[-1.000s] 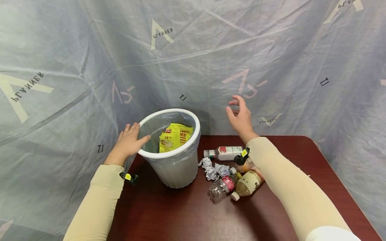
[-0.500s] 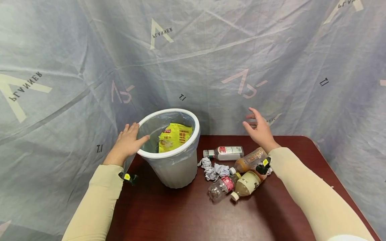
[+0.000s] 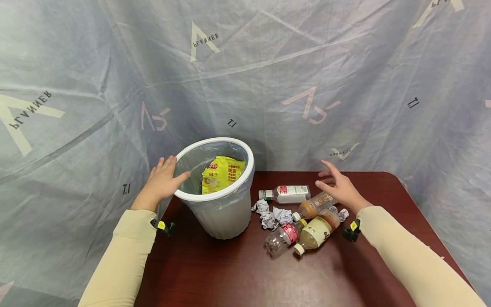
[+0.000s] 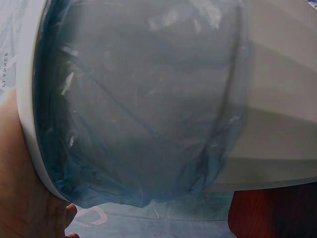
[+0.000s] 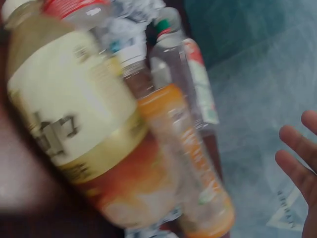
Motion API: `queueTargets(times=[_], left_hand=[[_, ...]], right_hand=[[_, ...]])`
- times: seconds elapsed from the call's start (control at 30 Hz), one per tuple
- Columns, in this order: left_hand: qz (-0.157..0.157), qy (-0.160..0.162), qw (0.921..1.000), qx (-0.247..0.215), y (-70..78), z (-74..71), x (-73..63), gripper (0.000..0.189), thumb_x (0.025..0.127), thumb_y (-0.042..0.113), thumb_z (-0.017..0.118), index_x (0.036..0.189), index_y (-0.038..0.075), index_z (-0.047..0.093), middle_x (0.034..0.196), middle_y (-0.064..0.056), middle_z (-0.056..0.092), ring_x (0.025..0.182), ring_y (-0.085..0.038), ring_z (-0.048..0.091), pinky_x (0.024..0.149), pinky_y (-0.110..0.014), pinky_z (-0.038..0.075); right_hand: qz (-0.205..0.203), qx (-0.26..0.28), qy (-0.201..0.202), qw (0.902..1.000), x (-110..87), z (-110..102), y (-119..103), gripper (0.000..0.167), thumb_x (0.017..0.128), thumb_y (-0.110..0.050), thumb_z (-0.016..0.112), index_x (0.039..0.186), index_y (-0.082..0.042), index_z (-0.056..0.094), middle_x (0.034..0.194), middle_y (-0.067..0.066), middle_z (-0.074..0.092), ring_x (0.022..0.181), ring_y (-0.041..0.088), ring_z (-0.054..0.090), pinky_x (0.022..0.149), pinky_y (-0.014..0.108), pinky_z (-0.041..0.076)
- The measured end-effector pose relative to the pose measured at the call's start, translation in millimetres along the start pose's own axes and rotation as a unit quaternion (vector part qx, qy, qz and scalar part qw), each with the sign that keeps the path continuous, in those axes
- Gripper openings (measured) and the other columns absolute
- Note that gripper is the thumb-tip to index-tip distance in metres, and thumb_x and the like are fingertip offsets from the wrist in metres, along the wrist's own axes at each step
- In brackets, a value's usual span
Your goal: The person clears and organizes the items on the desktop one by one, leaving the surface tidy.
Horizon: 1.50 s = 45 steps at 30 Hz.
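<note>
My left hand [image 3: 163, 181] rests against the near-left rim of a grey bin [image 3: 230, 219], its fingers fairly straight along the outside and the thumb over the white edge. In the left wrist view, the hand [image 4: 25, 173] touches the rim beside the overhanging clear liner [image 4: 148, 114]. A yellow snack packet [image 3: 222, 175] lies inside the bin. My right hand [image 3: 341, 187] hovers with relaxed fingers, holding nothing, near an orange-labelled bottle [image 3: 316, 204] and a large cream-labelled bottle [image 3: 316, 232]. In the right wrist view, the fingers [image 5: 297, 171] are apart from the bottles.
A red-labelled clear bottle [image 3: 284, 238] lies in front, and a bottle with a green-banded neck [image 3: 289, 194] lies behind. Crumpled paper balls [image 3: 274, 216] sit beside the bin. All lie on a dark red table [image 3: 238, 277], enclosed by grey sheeting [image 3: 261, 85].
My right hand has moved right and down towards the bottles, uncovering the orange-labelled one in the head view. The left hand has stayed at the bin's rim.
</note>
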<state>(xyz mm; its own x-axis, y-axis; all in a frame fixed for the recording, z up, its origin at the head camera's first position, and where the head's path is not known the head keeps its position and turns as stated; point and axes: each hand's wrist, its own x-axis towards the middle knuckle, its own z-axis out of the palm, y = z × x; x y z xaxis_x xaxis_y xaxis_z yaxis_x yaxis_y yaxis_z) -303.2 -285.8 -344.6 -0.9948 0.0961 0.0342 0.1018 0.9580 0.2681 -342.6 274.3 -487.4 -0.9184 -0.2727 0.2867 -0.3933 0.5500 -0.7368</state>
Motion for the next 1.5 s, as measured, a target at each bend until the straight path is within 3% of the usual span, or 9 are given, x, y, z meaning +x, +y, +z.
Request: queueTargets(times=[0.33, 0.47, 0.6, 0.77, 1.0, 1.23, 1.33, 1.43, 1.5], left_hand=[[0.001, -0.001, 1.0000, -0.002, 2.4, -0.3, -1.3, 0.089, 0.102, 0.055, 0.042, 0.160, -0.005, 0.011, 0.167, -0.026, 0.006, 0.152, -0.046, -0.006, 0.120, -0.064, -0.001], [0.004, 0.001, 1.0000, -0.002, 2.2, -0.7, -1.0, 0.090, 0.102, 0.057, 0.041, 0.159, -0.006, 0.012, 0.166, -0.026, 0.007, 0.152, -0.046, -0.006, 0.120, -0.065, 0.000], [0.004, 0.001, 1.0000, -0.002, 1.7, -0.8, -1.1, 0.090, 0.102, 0.058, 0.040, 0.159, -0.006, 0.012, 0.166, -0.026, 0.007, 0.153, -0.046, -0.006, 0.120, -0.064, 0.000], [0.003, 0.002, 1.0000, -0.004, -0.5, 0.2, 0.3, 0.092, 0.101, 0.059, 0.040, 0.159, -0.006, 0.011, 0.167, -0.026, 0.007, 0.153, -0.046, -0.007, 0.120, -0.064, -0.001], [0.002, 0.002, 1.0000, -0.008, -2.8, 1.4, 1.9, 0.094, 0.100, 0.062, 0.040, 0.160, -0.004, 0.010, 0.167, -0.024, 0.005, 0.153, -0.044, -0.008, 0.121, -0.063, -0.001], [0.002, -0.001, 1.0000, -0.007, -1.6, 2.1, 2.9, 0.091, 0.102, 0.059, 0.039, 0.160, -0.004, 0.008, 0.168, -0.023, 0.003, 0.153, -0.043, -0.010, 0.121, -0.063, -0.003], [0.002, 0.001, 0.9999, -0.010, -3.1, 2.5, 3.4, 0.092, 0.101, 0.059, 0.040, 0.160, -0.004, 0.010, 0.167, -0.023, 0.005, 0.153, -0.044, -0.009, 0.120, -0.064, -0.001], [0.003, 0.003, 0.9999, -0.014, -2.9, 2.1, 2.7, 0.091, 0.101, 0.059, 0.041, 0.160, -0.004, 0.010, 0.167, -0.024, 0.006, 0.153, -0.044, -0.008, 0.120, -0.064, -0.001], [0.003, 0.001, 0.9999, -0.013, -2.7, 1.7, 2.3, 0.091, 0.101, 0.059, 0.041, 0.160, -0.004, 0.010, 0.167, -0.024, 0.005, 0.153, -0.044, -0.009, 0.120, -0.064, -0.002]], right_hand=[[-0.043, -0.039, -0.041, 0.9975, -34.7, 19, 30, 0.082, 0.093, -0.029, 0.075, 0.160, -0.025, 0.028, 0.128, 0.019, 0.062, 0.114, 0.042, 0.062, 0.090, 0.061, 0.053], [-0.048, -0.072, -0.057, 0.9946, -45.6, 27, 36, 0.082, 0.089, -0.036, 0.079, 0.157, -0.024, 0.035, 0.127, 0.016, 0.063, 0.114, 0.036, 0.063, 0.090, 0.058, 0.053], [-0.062, -0.101, -0.070, 0.9905, -53.2, 33, 40, 0.079, 0.085, -0.044, 0.080, 0.151, -0.018, 0.044, 0.117, 0.009, 0.069, 0.104, 0.029, 0.068, 0.086, 0.053, 0.055], [-0.090, -0.128, -0.086, 0.9840, -60.6, 41, 45, 0.085, 0.081, -0.049, 0.083, 0.148, -0.008, 0.047, 0.119, 0.007, 0.069, 0.107, 0.027, 0.068, 0.089, 0.053, 0.053], [-0.180, -0.186, -0.083, 0.9624, -70.0, 49, 57, 0.087, 0.074, -0.054, 0.086, 0.141, -0.007, 0.056, 0.108, 0.001, 0.072, 0.101, 0.021, 0.067, 0.085, 0.048, 0.053], [-0.179, -0.222, -0.092, 0.9540, -77.7, 50, 63, 0.092, 0.071, -0.069, 0.080, 0.140, -0.011, 0.059, 0.111, -0.002, 0.072, 0.103, 0.017, 0.065, 0.089, 0.048, 0.051], [-0.200, -0.259, -0.103, 0.9394, -80.1, 51, 65, 0.093, 0.069, -0.076, 0.076, 0.138, -0.016, 0.062, 0.116, -0.002, 0.071, 0.104, 0.017, 0.065, 0.089, 0.047, 0.052], [-0.225, -0.286, -0.114, 0.9244, -82.2, 54, 65, 0.091, 0.066, -0.079, 0.075, 0.135, -0.021, 0.064, 0.113, -0.006, 0.069, 0.096, 0.015, 0.065, 0.080, 0.043, 0.054], [-0.233, -0.290, -0.120, 0.9206, -83.3, 55, 65, 0.091, 0.064, -0.079, 0.077, 0.134, -0.022, 0.065, 0.110, -0.007, 0.069, 0.091, 0.014, 0.065, 0.074, 0.041, 0.054]])
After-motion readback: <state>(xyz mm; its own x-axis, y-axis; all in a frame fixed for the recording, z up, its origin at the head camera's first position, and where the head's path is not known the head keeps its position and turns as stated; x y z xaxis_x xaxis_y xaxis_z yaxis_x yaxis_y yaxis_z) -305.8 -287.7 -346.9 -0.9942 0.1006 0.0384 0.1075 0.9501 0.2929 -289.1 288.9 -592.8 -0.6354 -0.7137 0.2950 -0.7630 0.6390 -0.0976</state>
